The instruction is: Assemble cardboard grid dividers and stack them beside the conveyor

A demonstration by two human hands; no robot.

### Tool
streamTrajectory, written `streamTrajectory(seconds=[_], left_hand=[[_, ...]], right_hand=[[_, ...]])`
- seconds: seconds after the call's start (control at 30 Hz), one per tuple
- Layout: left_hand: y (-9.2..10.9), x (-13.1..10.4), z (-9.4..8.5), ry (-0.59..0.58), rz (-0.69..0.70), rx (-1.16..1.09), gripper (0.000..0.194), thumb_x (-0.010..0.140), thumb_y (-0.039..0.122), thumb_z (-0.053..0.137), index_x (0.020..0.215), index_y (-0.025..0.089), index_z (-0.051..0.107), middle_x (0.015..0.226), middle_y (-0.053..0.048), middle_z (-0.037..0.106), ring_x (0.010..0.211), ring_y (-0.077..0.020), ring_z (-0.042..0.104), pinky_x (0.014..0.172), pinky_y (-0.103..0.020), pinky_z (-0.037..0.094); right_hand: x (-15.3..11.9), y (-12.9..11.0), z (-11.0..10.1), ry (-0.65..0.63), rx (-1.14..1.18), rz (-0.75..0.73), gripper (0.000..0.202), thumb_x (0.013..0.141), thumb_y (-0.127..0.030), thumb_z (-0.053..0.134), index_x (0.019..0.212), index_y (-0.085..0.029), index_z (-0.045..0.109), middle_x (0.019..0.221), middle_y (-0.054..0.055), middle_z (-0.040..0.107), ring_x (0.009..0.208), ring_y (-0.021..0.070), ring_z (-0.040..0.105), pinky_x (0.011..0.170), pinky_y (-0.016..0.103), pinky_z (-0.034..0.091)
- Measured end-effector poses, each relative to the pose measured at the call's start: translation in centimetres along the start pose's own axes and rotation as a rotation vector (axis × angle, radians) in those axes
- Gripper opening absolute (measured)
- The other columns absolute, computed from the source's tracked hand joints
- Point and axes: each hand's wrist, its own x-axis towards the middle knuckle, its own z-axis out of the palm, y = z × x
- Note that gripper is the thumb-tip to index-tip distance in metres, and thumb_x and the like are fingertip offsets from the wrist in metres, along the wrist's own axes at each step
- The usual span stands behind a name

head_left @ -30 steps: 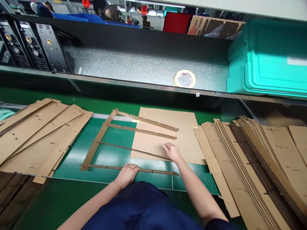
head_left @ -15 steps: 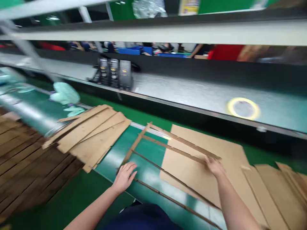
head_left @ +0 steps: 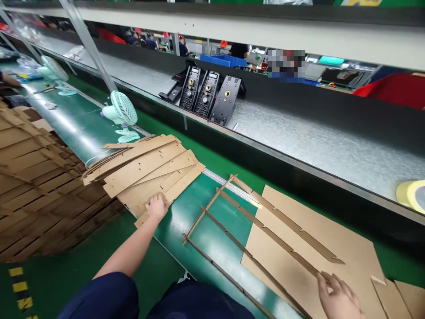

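My left hand [head_left: 157,207] is at the near edge of a fanned pile of slotted cardboard strips [head_left: 149,166], its fingers curled on a strip there. At the lower right, my right hand [head_left: 340,294] pinches one long cardboard strip [head_left: 277,235] between thumb and fingers. That strip belongs to a partly slotted-together cardboard divider: several long strips run toward the right from one short cross strip [head_left: 210,204]. The divider stands on edge on the green table, its right part over a flat cardboard sheet [head_left: 348,248].
More cardboard strips [head_left: 408,294] lie at the lower right. Stacked cardboard dividers [head_left: 43,190] rise at the left. A mint fan [head_left: 122,110] stands behind the pile. Black plastic parts [head_left: 207,93] and a yellow tape roll [head_left: 411,195] rest on the metal shelf.
My left hand has left the divider's near corner and moved left onto the pile of strips. The right hand has slid along toward the strip's near end. The view has shifted left.
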Motion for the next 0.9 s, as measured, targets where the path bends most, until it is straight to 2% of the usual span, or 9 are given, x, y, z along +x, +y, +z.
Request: streamTrajectory(seconds=[0.1,0.2,0.3,0.43,0.57,0.63,0.73,0.8,0.9], left_hand=[[-0.7,-0.3,-0.7,0.078,0.056,-0.096,0.060,0.077,0.038,0.057,0.129,0.010,0.044,0.123,-0.020,0.054,0.118,-0.0342,0.048,0.095,-0.050,0.041],[0.0,-2.8,-2.6,0.257,0.273,-0.263,0.063,0.074,0.042,0.061,0.127,0.011,0.047,0.117,-0.017,0.054,0.114,-0.0321,0.051,0.096,-0.046,0.045],[2.7,-6.7,-4.9,0.404,0.584,-0.424,0.065,0.074,0.044,0.064,0.130,0.016,0.046,0.119,-0.014,0.052,0.113,-0.0299,0.053,0.098,-0.045,0.046],[8.2,-12.7,-6.7,0.242,1.211,-0.528,0.061,0.078,0.029,0.066,0.134,0.024,0.042,0.116,-0.011,0.053,0.108,-0.0250,0.056,0.097,-0.041,0.048],[13.4,-17.3,-6.8,0.045,1.614,-0.566,0.061,0.082,0.020,0.061,0.138,0.026,0.037,0.115,-0.011,0.056,0.109,-0.0232,0.056,0.094,-0.039,0.049],[15.7,-18.5,-6.6,-0.004,1.756,-0.524,0.056,0.084,0.019,0.056,0.137,0.026,0.039,0.115,-0.009,0.058,0.110,-0.0218,0.056,0.097,-0.040,0.047],[18.9,-20.2,-5.9,-0.034,1.946,-0.456,0.048,0.087,0.016,0.051,0.134,0.027,0.044,0.117,-0.007,0.060,0.114,-0.0197,0.055,0.105,-0.042,0.040],[21.0,-22.0,-4.8,-0.010,1.946,-0.478,0.045,0.088,0.017,0.051,0.131,0.027,0.047,0.123,-0.007,0.058,0.123,-0.0217,0.049,0.109,-0.046,0.034],[24.0,-26.2,-1.8,-0.086,1.822,-0.526,0.036,0.090,0.026,0.052,0.126,0.023,0.052,0.126,-0.010,0.056,0.127,-0.0251,0.045,0.108,-0.047,0.035]], right_hand=[[-2.0,-4.9,-0.5,0.225,-0.034,0.063,0.034,0.077,-0.063,0.039,0.097,-0.049,0.063,0.118,0.013,0.060,0.122,0.0383,0.048,0.084,0.066,0.044],[-4.0,-10.9,-1.8,0.315,0.012,-0.167,0.034,0.087,-0.051,0.041,0.100,-0.030,0.065,0.111,0.015,0.063,0.114,0.0337,0.055,0.095,0.057,0.045],[-5.6,-16.6,-4.1,0.275,0.033,-0.343,0.037,0.092,-0.039,0.043,0.123,-0.022,0.055,0.127,0.016,0.055,0.122,0.0302,0.050,0.098,0.051,0.043],[-6.7,-20.1,-8.1,0.225,-0.172,-0.425,0.055,0.086,-0.042,0.058,0.136,-0.023,0.043,0.148,0.017,0.032,0.138,0.0366,0.027,0.103,0.055,0.030],[-8.7,-16.8,-12.8,-0.049,-0.258,-0.388,0.065,0.077,-0.042,0.072,0.134,-0.026,0.047,0.132,0.015,0.051,0.128,0.0371,0.041,0.102,0.054,0.028],[-10.7,-13.5,-14.4,-0.232,-0.189,-0.313,0.054,0.078,-0.044,0.071,0.126,-0.025,0.053,0.113,0.012,0.063,0.108,0.0311,0.056,0.092,0.046,0.038],[-14.7,-8.3,-15.5,-0.384,-0.054,-0.097,0.031,0.084,-0.052,0.060,0.095,-0.023,0.062,0.084,0.005,0.066,0.078,0.0230,0.061,0.069,0.034,0.045],[-17.7,-5.2,-15.4,-0.331,0.046,0.061,0.035,0.087,-0.056,0.053,0.081,-0.023,0.062,0.074,0.003,0.063,0.068,0.0199,0.059,0.059,0.031,0.044],[-21.5,-1.7,-14.5,-0.044,0.215,0.328,0.039,0.085,-0.059,0.052,0.084,-0.022,0.064,0.078,0.004,0.065,0.067,0.0191,0.060,0.058,0.030,0.048]])
